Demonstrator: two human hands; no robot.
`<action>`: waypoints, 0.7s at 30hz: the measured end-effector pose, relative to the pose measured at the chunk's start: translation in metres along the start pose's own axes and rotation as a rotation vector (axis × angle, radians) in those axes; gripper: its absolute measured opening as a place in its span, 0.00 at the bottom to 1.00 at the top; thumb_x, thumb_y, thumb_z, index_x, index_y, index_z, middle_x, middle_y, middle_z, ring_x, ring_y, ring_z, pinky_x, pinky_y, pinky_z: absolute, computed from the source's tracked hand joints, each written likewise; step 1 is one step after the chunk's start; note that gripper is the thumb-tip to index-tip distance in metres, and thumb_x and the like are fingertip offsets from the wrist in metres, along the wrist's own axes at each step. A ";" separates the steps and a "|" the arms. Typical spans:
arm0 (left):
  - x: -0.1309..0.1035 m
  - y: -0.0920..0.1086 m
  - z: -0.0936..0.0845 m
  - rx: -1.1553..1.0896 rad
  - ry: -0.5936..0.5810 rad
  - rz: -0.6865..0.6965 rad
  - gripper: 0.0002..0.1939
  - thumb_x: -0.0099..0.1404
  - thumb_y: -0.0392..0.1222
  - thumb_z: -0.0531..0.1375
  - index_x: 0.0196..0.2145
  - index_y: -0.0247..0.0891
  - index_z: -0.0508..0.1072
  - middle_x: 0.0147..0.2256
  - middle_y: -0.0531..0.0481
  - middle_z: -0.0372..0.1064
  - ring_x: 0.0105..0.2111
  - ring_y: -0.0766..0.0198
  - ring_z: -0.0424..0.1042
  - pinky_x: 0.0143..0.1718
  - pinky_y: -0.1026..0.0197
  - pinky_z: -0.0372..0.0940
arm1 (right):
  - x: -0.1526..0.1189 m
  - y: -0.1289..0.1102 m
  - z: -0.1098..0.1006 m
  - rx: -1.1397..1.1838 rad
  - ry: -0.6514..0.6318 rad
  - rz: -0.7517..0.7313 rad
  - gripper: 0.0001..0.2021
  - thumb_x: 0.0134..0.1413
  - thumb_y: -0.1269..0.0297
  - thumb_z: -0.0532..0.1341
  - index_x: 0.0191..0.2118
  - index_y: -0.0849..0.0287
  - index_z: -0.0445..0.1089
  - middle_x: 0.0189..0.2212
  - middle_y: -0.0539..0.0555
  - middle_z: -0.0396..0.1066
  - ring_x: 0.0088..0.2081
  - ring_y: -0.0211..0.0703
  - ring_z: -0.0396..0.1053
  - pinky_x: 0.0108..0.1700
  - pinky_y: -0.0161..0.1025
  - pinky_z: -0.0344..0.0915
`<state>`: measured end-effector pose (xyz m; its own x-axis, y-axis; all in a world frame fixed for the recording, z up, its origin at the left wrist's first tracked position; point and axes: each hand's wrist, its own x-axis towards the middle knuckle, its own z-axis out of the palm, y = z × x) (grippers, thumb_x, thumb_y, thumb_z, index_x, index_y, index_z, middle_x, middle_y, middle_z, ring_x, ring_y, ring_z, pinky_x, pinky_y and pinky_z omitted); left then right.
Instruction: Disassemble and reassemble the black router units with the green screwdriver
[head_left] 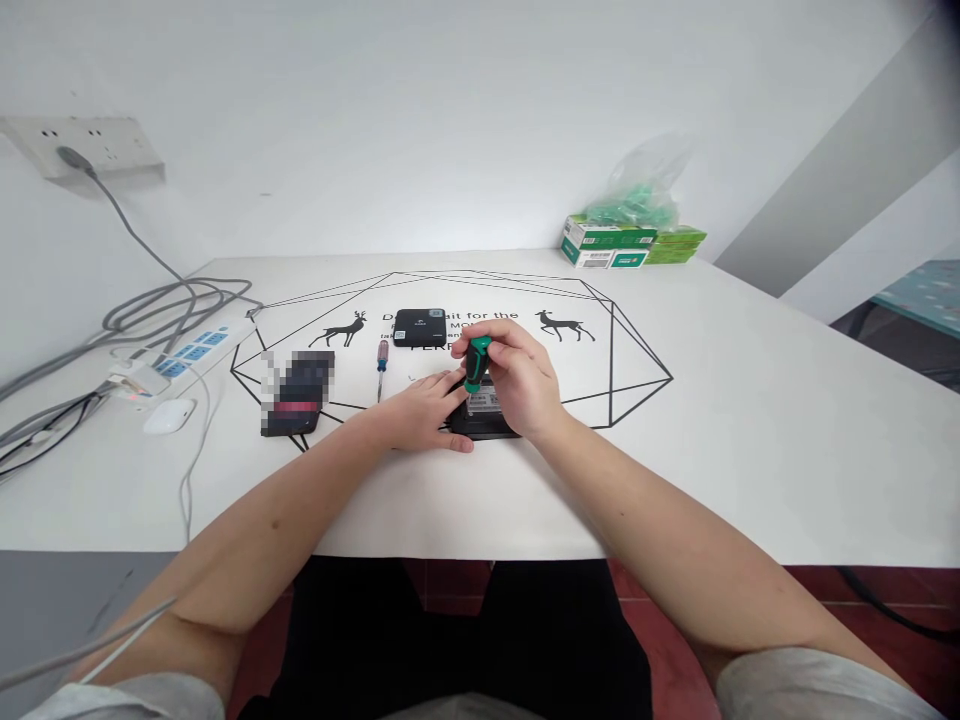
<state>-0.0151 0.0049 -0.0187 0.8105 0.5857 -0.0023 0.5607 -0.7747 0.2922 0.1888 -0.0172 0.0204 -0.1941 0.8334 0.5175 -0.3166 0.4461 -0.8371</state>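
My right hand [529, 380] grips a green and black screwdriver [477, 366], held upright with its tip pointing down at an open black casing [491, 428]. Inside that casing sits a silver part with a printed label [484, 398]. Whether the tip touches a screw is too small to tell. Stretched flat on the left side, my left hand [421, 412] rests its fingers along the casing's edge. Beyond it lies a flat black square cover [420, 328] with small labels. A smaller screwdriver with a red and blue handle [382, 358] lies left of the cover.
A partly blurred phone [289, 418] lies to the left. Farther left are a white power strip [202, 350], a white earbud case [169, 416] and coiled grey cables [161, 300]. Green and white boxes [609, 245] with a plastic bag [641, 200] stand at the back right.
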 end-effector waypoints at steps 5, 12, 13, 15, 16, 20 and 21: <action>0.000 -0.004 0.004 0.020 0.046 0.033 0.48 0.73 0.75 0.59 0.74 0.36 0.61 0.77 0.26 0.48 0.75 0.25 0.53 0.72 0.29 0.54 | 0.002 -0.002 0.005 -0.175 0.059 -0.136 0.09 0.59 0.55 0.72 0.44 0.47 0.80 0.43 0.52 0.72 0.45 0.45 0.72 0.44 0.45 0.73; 0.000 -0.008 0.007 0.010 0.061 0.064 0.51 0.73 0.77 0.58 0.77 0.37 0.58 0.77 0.26 0.48 0.74 0.26 0.55 0.71 0.29 0.55 | 0.001 -0.005 0.003 -0.134 0.050 -0.108 0.17 0.59 0.64 0.63 0.53 0.44 0.77 0.41 0.51 0.74 0.43 0.46 0.73 0.47 0.50 0.75; 0.000 -0.008 0.006 0.007 0.059 0.059 0.52 0.73 0.77 0.58 0.78 0.38 0.56 0.77 0.27 0.47 0.74 0.26 0.55 0.71 0.29 0.56 | 0.001 -0.005 0.002 -0.094 0.044 -0.083 0.18 0.59 0.64 0.61 0.54 0.44 0.76 0.41 0.51 0.75 0.44 0.47 0.74 0.48 0.51 0.76; 0.000 -0.007 0.006 0.004 0.053 0.051 0.54 0.73 0.77 0.58 0.80 0.38 0.52 0.78 0.27 0.45 0.74 0.26 0.55 0.71 0.30 0.55 | 0.000 -0.004 0.002 -0.052 0.036 -0.050 0.14 0.61 0.62 0.59 0.50 0.47 0.77 0.42 0.53 0.78 0.48 0.50 0.76 0.52 0.54 0.76; 0.000 -0.007 0.006 0.003 0.050 0.049 0.54 0.73 0.77 0.58 0.80 0.38 0.51 0.78 0.26 0.44 0.74 0.26 0.54 0.71 0.30 0.55 | 0.000 -0.004 0.002 -0.056 0.038 -0.055 0.12 0.63 0.60 0.59 0.48 0.49 0.77 0.44 0.54 0.78 0.49 0.51 0.76 0.54 0.55 0.75; 0.000 -0.008 0.006 -0.011 0.058 0.061 0.54 0.73 0.77 0.58 0.79 0.37 0.53 0.78 0.26 0.45 0.74 0.24 0.53 0.71 0.27 0.55 | 0.001 -0.001 0.006 -0.178 0.089 -0.168 0.09 0.62 0.53 0.68 0.44 0.49 0.79 0.46 0.54 0.73 0.47 0.47 0.73 0.50 0.49 0.74; 0.000 -0.008 0.006 -0.018 0.066 0.076 0.53 0.73 0.77 0.59 0.80 0.39 0.52 0.78 0.27 0.44 0.75 0.24 0.52 0.72 0.27 0.54 | 0.001 -0.001 0.007 -0.211 0.105 -0.192 0.09 0.58 0.55 0.72 0.44 0.48 0.79 0.45 0.53 0.71 0.44 0.45 0.71 0.47 0.47 0.74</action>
<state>-0.0184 0.0097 -0.0268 0.8372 0.5405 0.0834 0.4946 -0.8133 0.3066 0.1828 -0.0190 0.0229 -0.0486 0.7514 0.6581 -0.1358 0.6478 -0.7496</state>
